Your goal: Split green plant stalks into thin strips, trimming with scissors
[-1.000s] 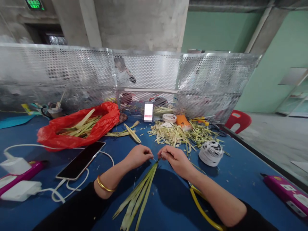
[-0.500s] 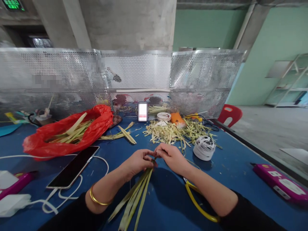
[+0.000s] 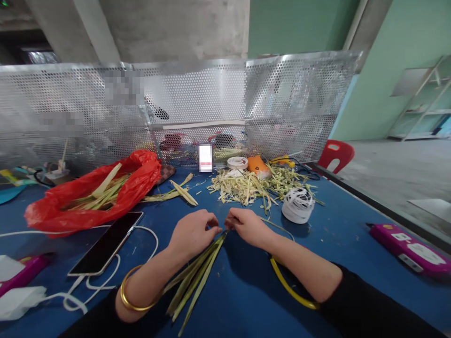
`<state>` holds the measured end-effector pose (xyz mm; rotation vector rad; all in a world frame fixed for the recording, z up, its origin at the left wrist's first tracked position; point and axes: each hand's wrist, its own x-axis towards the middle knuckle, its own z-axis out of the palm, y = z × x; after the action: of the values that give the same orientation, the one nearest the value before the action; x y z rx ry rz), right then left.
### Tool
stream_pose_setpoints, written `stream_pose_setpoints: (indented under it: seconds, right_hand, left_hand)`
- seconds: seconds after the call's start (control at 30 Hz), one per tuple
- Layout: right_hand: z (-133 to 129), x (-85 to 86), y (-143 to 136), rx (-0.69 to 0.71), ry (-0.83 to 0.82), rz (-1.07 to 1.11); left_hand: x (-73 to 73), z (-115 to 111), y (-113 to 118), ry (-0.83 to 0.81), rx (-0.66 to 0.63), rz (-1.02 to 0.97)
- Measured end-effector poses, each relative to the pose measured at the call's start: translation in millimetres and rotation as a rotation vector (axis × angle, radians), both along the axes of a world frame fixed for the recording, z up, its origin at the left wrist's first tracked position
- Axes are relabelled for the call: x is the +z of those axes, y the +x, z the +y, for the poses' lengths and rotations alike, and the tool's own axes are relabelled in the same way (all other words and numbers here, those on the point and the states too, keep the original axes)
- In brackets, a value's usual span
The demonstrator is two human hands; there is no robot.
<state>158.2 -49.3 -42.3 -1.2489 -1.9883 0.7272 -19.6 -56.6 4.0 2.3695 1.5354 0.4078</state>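
Observation:
A bundle of pale green, dried leaf strips (image 3: pixel 200 267) fans out toward me over the blue table, its narrow end up at my fingertips. My right hand (image 3: pixel 249 228) is closed, thumb and fingers pinching that narrow end. Close beside it on the left, my left hand (image 3: pixel 195 233) has its fingers curled and thumb near the forefinger; whatever they pinch is too small to make out. Under my right forearm lies a yellow loop handle (image 3: pixel 291 292), partly hidden. A thin pale strip (image 3: pixel 282 228) trails behind my right wrist.
Left stands a red plastic bag (image 3: pixel 88 218) of leaf strips, beside a phone (image 3: pixel 105 246) with white cables. Ahead are shredded strips (image 3: pixel 239 188), a white ribbon roll (image 3: pixel 298 206) and a perforated metal screen (image 3: pixel 197 94). A purple power strip (image 3: pixel 410 249) lies at right.
My left hand has come slightly away from the bundle's tip, leaving a small gap between the hands. My right hand stays at the tip. The view has shifted a little.

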Motion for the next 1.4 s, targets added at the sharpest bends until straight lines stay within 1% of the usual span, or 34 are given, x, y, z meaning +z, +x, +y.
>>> stream_pose_setpoints:
  seconds: [0.07, 0.13, 0.2, 0.23, 0.3, 0.4, 0.47, 0.6, 0.73, 0.83, 0.9, 0.97, 1.03, 1.1, 1.17, 1.23, 1.27, 1.3, 1.33, 1.4]
  right_hand:
    - [1.0, -0.9, -1.4, -0.006, 0.006, -0.021]
    - [1.8, -1.0, -2.7, -0.011, 0.011, -0.032]
    - [2.6, -0.5, -3.6, -0.012, 0.021, -0.032]
    - [3.0, -0.2, -3.9, -0.012, 0.026, -0.030]
    - [3.6, 0.2, -4.4, -0.009, 0.035, -0.025]
    - [4.4, -0.7, -5.5, -0.009, 0.033, -0.018]
    - [4.8, -2.1, -6.4, -0.011, 0.029, -0.014]
    - [6.0, -5.0, -7.0, -0.002, 0.031, -0.026]
    - [7.5, -7.7, -6.1, 0.013, 0.052, -0.044]
    - [7.7, -8.6, -5.1, 0.021, 0.065, -0.052]
    - [7.3, -8.3, -4.4, 0.025, 0.064, -0.053]
    - [6.6, -7.5, -3.5, 0.030, 0.061, -0.054]
    - [5.9, -6.5, -2.7, 0.037, 0.058, -0.055]
    - [5.1, -5.3, -1.9, 0.043, 0.058, -0.057]
    - [4.4, -4.1, -1.4, 0.053, 0.059, -0.058]
    - [3.8, -3.2, -1.1, 0.065, 0.059, -0.058]
    - [3.6, -3.0, -1.0, 0.069, 0.058, -0.059]
    - [3.5, -3.0, -1.0, 0.072, 0.057, -0.060]
    - [3.5, -3.2, -0.9, 0.073, 0.056, -0.062]
    - [3.7, -4.1, -0.9, 0.070, 0.055, -0.067]
  left_hand:
    - [2.7, -3.2, 1.6, 0.040, -0.165, 0.083]
    - [1.9, -5.7, 4.4, 0.038, -0.333, 0.166]
    - [-0.2, -6.9, 7.1, 0.069, -0.407, 0.255]
    - [-1.1, -6.8, 7.7, 0.086, -0.406, 0.286]
    - [-1.9, -5.7, 7.4, 0.106, -0.362, 0.316]
    - [-1.8, -3.0, 4.2, 0.071, -0.293, 0.328]
    - [-2.5, -1.4, 2.5, 0.047, -0.281, 0.328]
    - [-6.3, 3.5, 1.7, 0.066, -0.307, 0.317]
    - [-11.2, 13.4, -0.7, 0.057, -0.381, 0.286]
    - [-14.9, 21.3, -5.3, 0.018, -0.414, 0.187]
    - [-16.9, 25.5, -8.3, -0.095, -0.399, 0.033]
    - [-19.4, 28.7, -10.0, -0.275, -0.299, -0.176]
    - [-22.7, 31.1, -10.1, -0.438, -0.151, -0.390]
    - [-26.2, 33.1, -9.6, -0.518, -0.053, -0.531]
    - [-28.0, 34.6, -9.9, -0.484, 0.002, -0.570]
    - [-26.2, 35.0, -11.3, -0.339, 0.053, -0.504]
    - [-23.9, 34.5, -12.3, -0.248, 0.052, -0.445]
    - [-21.0, 33.4, -13.2, -0.168, 0.015, -0.374]
    - [-17.9, 31.9, -13.8, -0.101, -0.069, -0.290]
    - [-12.5, 28.4, -13.6, -0.058, -0.318, -0.128]
